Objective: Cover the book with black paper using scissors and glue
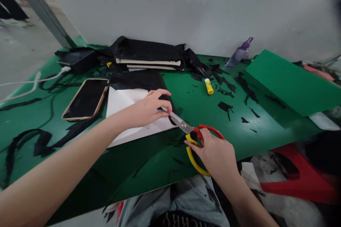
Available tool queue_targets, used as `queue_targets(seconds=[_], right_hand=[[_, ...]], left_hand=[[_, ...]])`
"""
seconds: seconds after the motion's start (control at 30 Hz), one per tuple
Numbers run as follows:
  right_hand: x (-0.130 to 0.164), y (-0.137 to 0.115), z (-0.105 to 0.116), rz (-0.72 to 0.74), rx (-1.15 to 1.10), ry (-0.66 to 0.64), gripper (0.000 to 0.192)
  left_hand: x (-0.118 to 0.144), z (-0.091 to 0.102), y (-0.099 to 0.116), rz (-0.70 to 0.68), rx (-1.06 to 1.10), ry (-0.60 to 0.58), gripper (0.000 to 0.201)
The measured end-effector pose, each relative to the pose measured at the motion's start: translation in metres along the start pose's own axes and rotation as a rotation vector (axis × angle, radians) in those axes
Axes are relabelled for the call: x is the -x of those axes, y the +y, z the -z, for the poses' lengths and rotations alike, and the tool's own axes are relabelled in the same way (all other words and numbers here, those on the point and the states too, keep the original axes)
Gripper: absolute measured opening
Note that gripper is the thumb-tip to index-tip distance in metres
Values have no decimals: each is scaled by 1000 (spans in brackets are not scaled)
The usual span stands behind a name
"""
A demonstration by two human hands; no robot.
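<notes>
Beside phone (pixel 85 98), glue stick (pixel 209 86), black scraps (pixel 225 106)

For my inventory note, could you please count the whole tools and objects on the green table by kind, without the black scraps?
Scissors, in the right hand: 1
Phone: 1
Glue stick: 1
Purple spray bottle: 1
White sheet, under the left hand: 1
Green board: 1
Total: 6

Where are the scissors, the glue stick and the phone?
scissors (pixel 183 125): head view, at the blade pivot.
glue stick (pixel 209 86): head view, on its yellow body.
phone (pixel 86 98): head view, middle of its dark screen.
</notes>
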State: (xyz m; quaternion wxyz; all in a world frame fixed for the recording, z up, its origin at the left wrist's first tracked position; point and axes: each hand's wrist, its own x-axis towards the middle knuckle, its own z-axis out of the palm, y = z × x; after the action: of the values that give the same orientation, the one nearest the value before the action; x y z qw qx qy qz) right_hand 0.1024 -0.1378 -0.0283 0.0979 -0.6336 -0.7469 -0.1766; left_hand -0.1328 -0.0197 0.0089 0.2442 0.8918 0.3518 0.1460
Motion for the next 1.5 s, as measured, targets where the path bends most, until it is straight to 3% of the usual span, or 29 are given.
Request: queue_targets(seconds=[0.27, 0.63, 0.83, 1.03, 1.17, 1.27, 1.37, 1.5], right_hand=[[12, 10, -2, -101, -17, -87, 47], [-5, 53, -2, -425, 12, -241, 42], [-14, 82, -13, -413, -12, -213, 39], [-17, 92, -25, -385, -98, -138, 52], [-20, 82, -21, -292, -104, -10, 39], [-24, 62, -8, -246, -322, 76, 34], [-31, 33, 8, -205, -719, 31, 34], [-49, -5, 21, -169, -1097, -147, 37]], left_hand=[[-1, 2, -2, 31, 59, 5, 16], [-1, 6, 0, 71, 104, -44, 22], [0, 9, -1, 62, 110, -68, 25], [1, 18, 4, 67, 86, -1, 22], [2, 26, 9, 76, 59, 58, 22], [3, 30, 11, 77, 57, 56, 21], [4, 31, 8, 64, 60, 53, 22], [2, 30, 6, 50, 49, 48, 22]])
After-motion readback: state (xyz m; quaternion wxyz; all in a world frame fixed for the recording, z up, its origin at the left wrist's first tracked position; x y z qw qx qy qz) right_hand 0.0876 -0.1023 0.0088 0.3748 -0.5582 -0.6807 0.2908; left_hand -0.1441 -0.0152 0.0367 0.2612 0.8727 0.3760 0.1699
